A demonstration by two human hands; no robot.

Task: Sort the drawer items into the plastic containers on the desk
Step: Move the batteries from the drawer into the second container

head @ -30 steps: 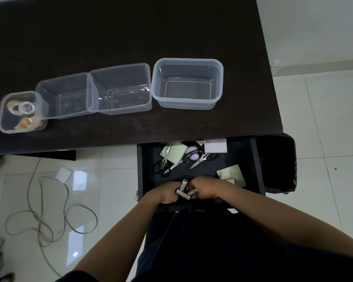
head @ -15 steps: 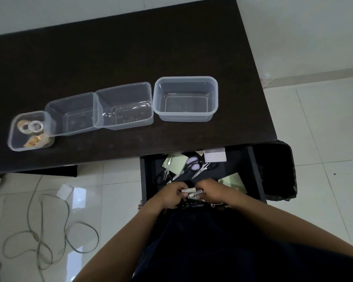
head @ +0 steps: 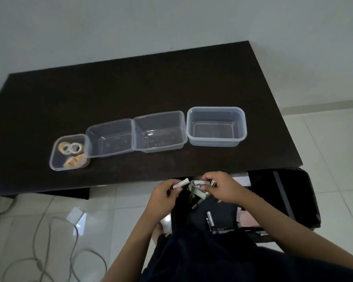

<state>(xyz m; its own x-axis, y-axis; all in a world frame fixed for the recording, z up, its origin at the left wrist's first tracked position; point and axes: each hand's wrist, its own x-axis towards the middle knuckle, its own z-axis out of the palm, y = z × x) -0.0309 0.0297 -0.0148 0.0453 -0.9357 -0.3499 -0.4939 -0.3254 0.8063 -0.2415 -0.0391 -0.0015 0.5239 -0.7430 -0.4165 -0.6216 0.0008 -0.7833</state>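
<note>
White batteries (head: 200,183) now lifted clear of drawer (head: 283,192), gripped in left hand (head: 165,193) and right hand (head: 222,188), lower centre; ready for container (head: 216,110) drop.

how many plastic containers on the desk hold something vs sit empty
Clear plastic containers holding items: 1, the small square one with tape rolls
Clear plastic containers empty: 3
Total: 4
</note>
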